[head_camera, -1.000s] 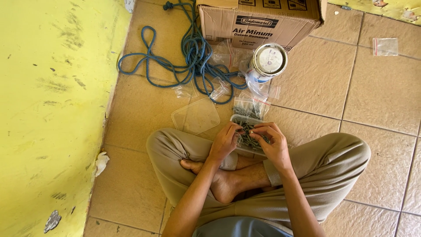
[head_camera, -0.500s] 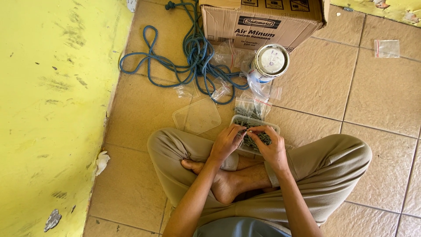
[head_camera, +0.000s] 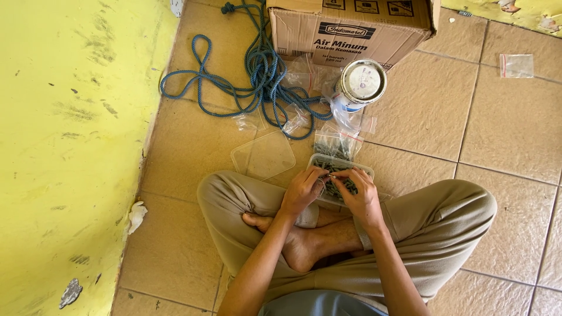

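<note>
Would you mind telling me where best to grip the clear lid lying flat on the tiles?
Probably by the lid's far-left edge, coming from the wall side: it lies flat, bare tile borders that edge, while the knee crowds the near side and the tub under both hands sits to its right.

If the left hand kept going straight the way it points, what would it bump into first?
Probably the clear tub of small dark pieces right under its fingers, though the right hand is close too; depth is unclear.

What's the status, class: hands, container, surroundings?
Left hand and right hand pinch small pieces over clear container of dark screws. Clear lid lies left. Small bags and tin beyond.
</note>
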